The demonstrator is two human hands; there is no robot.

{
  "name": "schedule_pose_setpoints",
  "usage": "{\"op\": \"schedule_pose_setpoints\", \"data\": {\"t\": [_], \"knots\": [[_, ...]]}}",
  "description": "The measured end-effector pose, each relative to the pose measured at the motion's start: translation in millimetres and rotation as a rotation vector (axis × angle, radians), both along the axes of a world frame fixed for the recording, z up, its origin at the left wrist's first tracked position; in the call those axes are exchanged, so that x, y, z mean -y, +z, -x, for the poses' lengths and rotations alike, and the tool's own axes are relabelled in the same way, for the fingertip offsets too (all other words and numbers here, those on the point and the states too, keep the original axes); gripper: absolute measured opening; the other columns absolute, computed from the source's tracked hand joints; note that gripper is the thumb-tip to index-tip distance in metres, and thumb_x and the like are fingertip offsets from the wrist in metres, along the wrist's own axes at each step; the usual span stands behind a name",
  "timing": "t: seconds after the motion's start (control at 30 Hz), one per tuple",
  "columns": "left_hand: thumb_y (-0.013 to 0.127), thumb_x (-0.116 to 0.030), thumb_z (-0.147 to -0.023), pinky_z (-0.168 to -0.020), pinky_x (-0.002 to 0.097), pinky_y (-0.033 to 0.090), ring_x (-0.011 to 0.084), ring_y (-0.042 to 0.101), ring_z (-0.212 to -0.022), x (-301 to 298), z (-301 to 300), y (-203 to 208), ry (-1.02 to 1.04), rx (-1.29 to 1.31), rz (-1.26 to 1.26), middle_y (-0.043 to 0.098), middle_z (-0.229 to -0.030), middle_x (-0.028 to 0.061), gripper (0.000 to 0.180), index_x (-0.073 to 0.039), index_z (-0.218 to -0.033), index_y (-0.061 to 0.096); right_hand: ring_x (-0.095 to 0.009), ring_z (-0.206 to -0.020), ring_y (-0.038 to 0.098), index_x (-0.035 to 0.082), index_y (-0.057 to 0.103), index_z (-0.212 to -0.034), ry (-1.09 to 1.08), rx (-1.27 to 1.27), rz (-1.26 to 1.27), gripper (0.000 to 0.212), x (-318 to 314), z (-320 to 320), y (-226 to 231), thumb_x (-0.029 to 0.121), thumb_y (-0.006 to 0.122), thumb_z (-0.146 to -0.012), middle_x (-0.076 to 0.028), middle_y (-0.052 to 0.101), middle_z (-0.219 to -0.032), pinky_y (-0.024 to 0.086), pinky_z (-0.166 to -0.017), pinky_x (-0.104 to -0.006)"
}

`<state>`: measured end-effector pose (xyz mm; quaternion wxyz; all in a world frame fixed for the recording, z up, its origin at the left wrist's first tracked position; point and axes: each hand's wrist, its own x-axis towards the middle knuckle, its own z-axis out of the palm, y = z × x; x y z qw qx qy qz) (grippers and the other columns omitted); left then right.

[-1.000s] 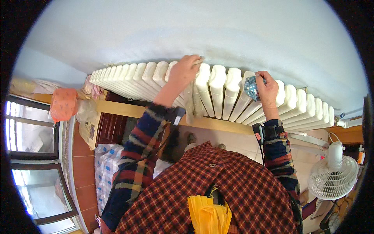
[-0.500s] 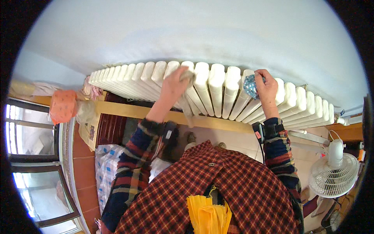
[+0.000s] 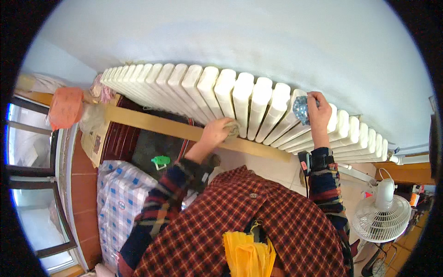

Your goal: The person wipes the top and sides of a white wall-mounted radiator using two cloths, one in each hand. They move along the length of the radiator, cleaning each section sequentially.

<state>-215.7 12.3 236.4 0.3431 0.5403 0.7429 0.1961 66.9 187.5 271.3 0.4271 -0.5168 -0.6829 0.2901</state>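
Note:
A long white column radiator [image 3: 244, 87] runs along the wall in front of me. My left hand [image 3: 215, 134] is closed on a greyish rag [image 3: 233, 131], low against the front of the radiator's columns, by the wooden board. Up at the radiator's top, right of the middle, my right hand [image 3: 320, 112] grips a bunched blue-and-white patterned cloth [image 3: 302, 110]. That cloth rests against the top of one column. Part of each cloth is hidden by the fingers around it.
A wooden board [image 3: 152, 125] lies along the radiator's front. At right stands a white fan [image 3: 382, 214]. Left are a checked cloth [image 3: 121, 198], a pinkish-orange bag [image 3: 67, 108] and windows [image 3: 39, 212]. A green plastic item [image 3: 160, 160] sits below the board. Yellow cloth [image 3: 249, 251] hangs at my front.
My left hand has moved down the columns with the greyish rag, from near the top to the board. My right hand stays at the top with its cloth. The view has shifted slightly.

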Motion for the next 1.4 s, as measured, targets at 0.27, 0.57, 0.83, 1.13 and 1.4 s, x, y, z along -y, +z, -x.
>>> {"op": "schedule_pose_setpoints", "data": {"t": [0.27, 0.57, 0.83, 1.13, 1.4], "knots": [[0.057, 0.002, -0.086, -0.096, 0.0298, 0.041, 0.0158, 0.049, -0.114, 8.6, -17.9, 40.3, -0.040, 0.753, -0.338, 0.052, -0.122, 0.0075, 0.054, -0.009, -0.136, 0.041, -0.004, -0.071, 0.052, 0.011, 0.063, -0.121, 0.402, 0.072, 0.349, 0.033, 28.8, 33.7, 40.4, 0.017, 0.060, -0.089, 0.001, 0.067, -0.097, 0.041, -0.054, -0.0192], [0.049, -0.002, -0.080, -0.078, 0.0272, 0.049, 0.0182, 0.057, -0.103, 27.0, -8.7, 10.8, 0.159, 0.942, -0.401, 0.052, -0.122, 0.0112, 0.058, -0.004, -0.138, 0.044, -0.008, -0.089, 0.055, 0.006, 0.059, -0.123, 0.949, 0.126, 0.607, 0.042, 63.8, 104.5, 60.5, 0.004, 0.063, -0.081, 0.000, 0.063, -0.101, 0.046, -0.077, -0.0234], [0.053, -0.011, -0.085, -0.064, 0.0204, 0.044, 0.0056, 0.054, -0.077, 47.5, 13.2, 2.6, 0.180, 1.213, -0.350, 0.062, -0.106, 0.0025, 0.052, -0.006, -0.137, 0.048, -0.007, -0.079, 0.056, 0.004, 0.065, -0.112, 0.921, 0.731, 0.384, 0.036, 53.7, 120.0, 101.4, 0.004, 0.063, -0.076, 0.000, 0.064, -0.090, 0.047, -0.068, -0.0235], [0.054, -0.035, -0.090, -0.073, 0.0472, 0.047, 0.0415, 0.059, -0.085, -10.4, -13.9, -7.3, 0.334, 0.471, -0.604, 0.062, -0.089, 0.0219, 0.031, -0.005, -0.098, 0.060, -0.006, -0.073, 0.056, 0.001, 0.069, -0.103, 0.704, 0.572, 0.307, 0.022, -1.7, 157.6, 109.5, 0.012, 0.066, -0.084, -0.001, 0.066, -0.083, 0.046, -0.058, -0.0222], [0.050, -0.029, -0.089, -0.070, 0.0496, 0.047, 0.0416, 0.060, -0.080, -19.1, -14.7, -66.3, 0.365, 0.225, -0.403, 0.064, -0.080, 0.0199, 0.029, -0.003, -0.085, 0.063, -0.026, -0.078, 0.067, 0.014, 0.071, -0.093, 0.615, 0.839, 0.080, 0.026, -12.3, 181.0, 64.3, 0.033, 0.070, -0.075, -0.009, 0.071, -0.087, 0.051, -0.069, -0.0370]]}}
